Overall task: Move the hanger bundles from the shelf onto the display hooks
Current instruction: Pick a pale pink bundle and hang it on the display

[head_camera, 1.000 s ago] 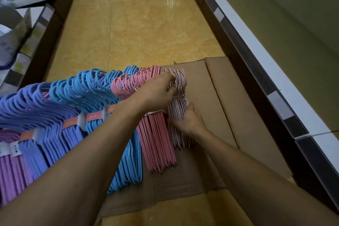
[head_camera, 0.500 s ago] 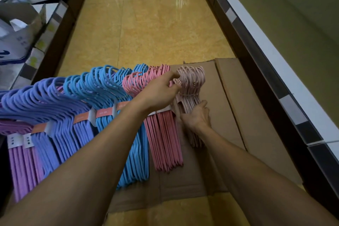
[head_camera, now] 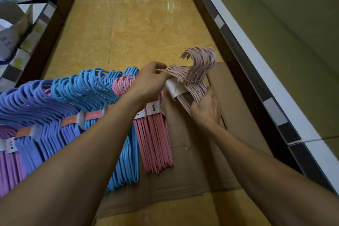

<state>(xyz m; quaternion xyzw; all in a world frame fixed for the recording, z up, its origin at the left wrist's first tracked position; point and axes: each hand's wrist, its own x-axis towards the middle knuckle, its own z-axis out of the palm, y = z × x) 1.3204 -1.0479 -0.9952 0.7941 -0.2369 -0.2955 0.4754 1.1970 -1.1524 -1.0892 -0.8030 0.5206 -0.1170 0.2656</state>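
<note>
I've got both hands on the pale pink hanger bundle (head_camera: 196,71), right of centre in the frame, tilted up off the flattened cardboard (head_camera: 198,161). My left hand (head_camera: 149,82) pinches it near the necks, by its white paper band; my right hand (head_camera: 206,108) curls round the lower bars. Its hooks point toward the upper right, above the cardboard's far edge. Just left lies the darker pink bundle (head_camera: 156,143), then the blue bundles (head_camera: 95,88) and purple ones (head_camera: 11,161) fanned toward the lower left. The grey shelf edge (head_camera: 266,71) runs down the right side.
</note>
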